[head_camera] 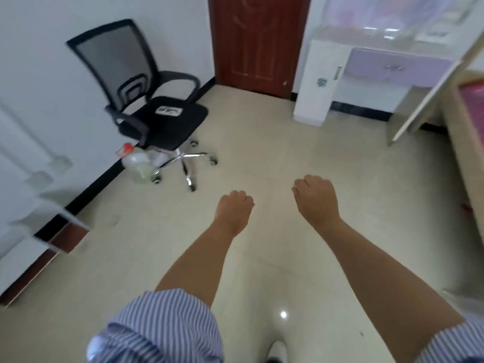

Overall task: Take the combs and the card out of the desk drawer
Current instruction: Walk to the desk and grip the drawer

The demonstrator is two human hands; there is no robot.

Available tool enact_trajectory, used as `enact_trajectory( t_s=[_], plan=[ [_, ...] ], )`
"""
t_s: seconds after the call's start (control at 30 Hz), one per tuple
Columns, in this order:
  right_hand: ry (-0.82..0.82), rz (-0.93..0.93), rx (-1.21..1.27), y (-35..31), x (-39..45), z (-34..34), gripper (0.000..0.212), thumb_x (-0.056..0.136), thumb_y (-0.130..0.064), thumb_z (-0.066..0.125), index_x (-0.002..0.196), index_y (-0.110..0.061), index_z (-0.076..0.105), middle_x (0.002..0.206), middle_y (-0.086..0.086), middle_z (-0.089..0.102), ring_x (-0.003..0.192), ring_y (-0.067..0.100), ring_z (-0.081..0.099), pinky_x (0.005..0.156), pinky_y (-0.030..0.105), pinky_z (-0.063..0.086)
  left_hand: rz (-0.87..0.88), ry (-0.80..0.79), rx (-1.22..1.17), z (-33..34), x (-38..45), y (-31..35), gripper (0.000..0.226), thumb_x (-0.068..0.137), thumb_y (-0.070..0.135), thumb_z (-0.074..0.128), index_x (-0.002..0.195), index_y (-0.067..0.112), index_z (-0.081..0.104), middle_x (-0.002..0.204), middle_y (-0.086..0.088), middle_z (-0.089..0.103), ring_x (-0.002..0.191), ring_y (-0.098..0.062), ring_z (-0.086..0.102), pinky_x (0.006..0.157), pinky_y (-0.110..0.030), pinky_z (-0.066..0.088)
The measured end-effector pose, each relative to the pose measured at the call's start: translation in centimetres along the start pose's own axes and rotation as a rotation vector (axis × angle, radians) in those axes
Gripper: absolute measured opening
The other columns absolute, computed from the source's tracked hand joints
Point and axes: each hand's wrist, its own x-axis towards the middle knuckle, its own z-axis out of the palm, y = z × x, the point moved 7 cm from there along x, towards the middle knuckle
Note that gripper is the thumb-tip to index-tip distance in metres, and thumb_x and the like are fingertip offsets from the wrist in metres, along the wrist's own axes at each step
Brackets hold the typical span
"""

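A white desk [311, 90] with a lilac drawer [398, 66] stands at the far right, across the tiled floor. The drawer front is flush with the desk and has small metal handles. No combs or card are visible. My left hand [234, 209] and my right hand [315, 197] hang out in front of me over the floor, both with fingers curled in and holding nothing. Both hands are far from the desk. Striped sleeves cover my upper arms.
A black mesh office chair [157, 108] on castors stands at the left wall, with a plastic bottle [136, 159] beside its base. A dark red door [258, 43] is straight ahead. A wooden bed frame [468, 142] runs along the right edge.
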Motion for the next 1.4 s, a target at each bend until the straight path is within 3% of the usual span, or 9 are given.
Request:
enact_trajectory(
  t_s=[0.17, 0.37, 0.47, 0.6, 0.77, 0.83, 0.9, 0.97, 1.4],
  plan=[
    [-0.053, 0.181, -0.079, 12.4, 4.9, 3.4, 0.027, 0.05, 0.0, 0.088, 0.049, -0.004, 0.061, 0.043, 0.009, 0.059, 0.037, 0.023, 0.056, 0.045, 0.023, 0.049, 0.18, 0.241, 0.072, -5.3, 12.5, 5.8, 0.031, 0.042, 0.025, 0.093, 0.046, 0.014, 0.064, 0.045, -0.001, 0.062, 0.04, -0.017, 0.061, 0.037, -0.013, 0.043],
    [-0.079, 0.295, -0.102, 23.0, 16.2, 11.3, 0.028, 0.047, 0.001, 0.088, 0.048, -0.005, 0.061, 0.043, 0.009, 0.059, 0.036, 0.023, 0.056, 0.044, 0.023, 0.048, 0.265, 0.224, -0.033, -8.3, 31.0, 6.2, 0.013, 0.073, 0.012, 0.078, 0.071, 0.003, 0.07, 0.07, -0.013, 0.071, 0.066, -0.026, 0.069, 0.052, -0.026, 0.053],
    [-0.092, 0.351, -0.104, 27.9, 23.3, 15.1, 0.029, 0.046, 0.001, 0.089, 0.047, -0.005, 0.061, 0.041, 0.009, 0.058, 0.035, 0.023, 0.055, 0.043, 0.024, 0.048, 0.341, 0.269, -0.094, -10.7, 40.4, 5.8, 0.024, 0.051, 0.008, 0.091, 0.053, 0.004, 0.067, 0.05, -0.01, 0.066, 0.045, -0.024, 0.065, 0.039, -0.02, 0.049],
    [-0.091, 0.476, -0.065, 35.1, 32.5, 18.4, 0.023, 0.053, 0.007, 0.084, 0.051, 0.0, 0.062, 0.045, 0.015, 0.061, 0.038, 0.028, 0.058, 0.047, 0.03, 0.05, 0.391, 0.295, -0.05, -14.5, 53.2, 5.7, 0.023, 0.055, 0.015, 0.09, 0.056, 0.007, 0.069, 0.055, -0.008, 0.067, 0.05, -0.022, 0.066, 0.042, -0.018, 0.048],
    [-0.077, 0.623, 0.022, 46.4, 41.8, 23.6, 0.015, 0.086, -0.003, 0.057, 0.076, 0.002, 0.067, 0.074, 0.02, 0.067, 0.07, 0.035, 0.062, 0.068, 0.04, 0.044, 0.457, 0.287, -0.125, -17.4, 68.8, 7.9, 0.034, 0.037, 0.015, 0.096, 0.043, 0.011, 0.063, 0.039, -0.002, 0.06, 0.034, -0.018, 0.058, 0.032, -0.012, 0.04],
    [-0.052, 0.661, 0.013, 51.5, 44.7, 26.0, 0.019, 0.089, -0.006, 0.053, 0.08, 0.0, 0.068, 0.079, 0.018, 0.068, 0.075, 0.033, 0.062, 0.071, 0.038, 0.042, 0.439, 0.288, -0.071, -17.9, 75.3, 9.0, 0.027, 0.049, 0.01, 0.091, 0.051, 0.007, 0.065, 0.047, -0.007, 0.064, 0.04, -0.021, 0.061, 0.036, -0.017, 0.045],
    [-0.057, 0.666, 0.002, 56.7, 47.9, 28.6, 0.021, 0.09, -0.008, 0.05, 0.082, -0.001, 0.068, 0.082, 0.016, 0.068, 0.078, 0.032, 0.061, 0.072, 0.037, 0.041, 0.408, 0.256, -0.068, -18.0, 83.0, 10.3, 0.007, 0.083, 0.009, 0.066, 0.081, 0.003, 0.066, 0.081, -0.014, 0.071, 0.072, -0.028, 0.067, 0.058, -0.03, 0.052],
    [-0.056, 0.674, 0.027, 62.1, 51.5, 31.0, 0.02, 0.091, -0.008, 0.051, 0.084, 0.001, 0.067, 0.083, 0.017, 0.068, 0.078, 0.032, 0.061, 0.074, 0.036, 0.041, 0.354, 0.242, -0.21, -18.8, 90.7, 11.1, 0.021, 0.098, 0.012, 0.041, 0.102, 0.002, 0.06, 0.105, -0.016, 0.065, 0.095, -0.033, 0.061, 0.077, -0.039, 0.048],
    [-0.249, 0.646, 0.09, 87.8, 78.4, 45.4, 0.02, 0.091, -0.014, 0.048, 0.089, -0.004, 0.066, 0.091, 0.012, 0.071, 0.088, 0.028, 0.062, 0.084, 0.032, 0.041, 0.231, 0.132, -0.22, -22.2, 127.7, 10.1, 0.024, 0.1, 0.013, 0.039, 0.108, 0.002, 0.058, 0.112, -0.015, 0.061, 0.107, -0.028, 0.054, 0.086, -0.037, 0.046]
  ],
)
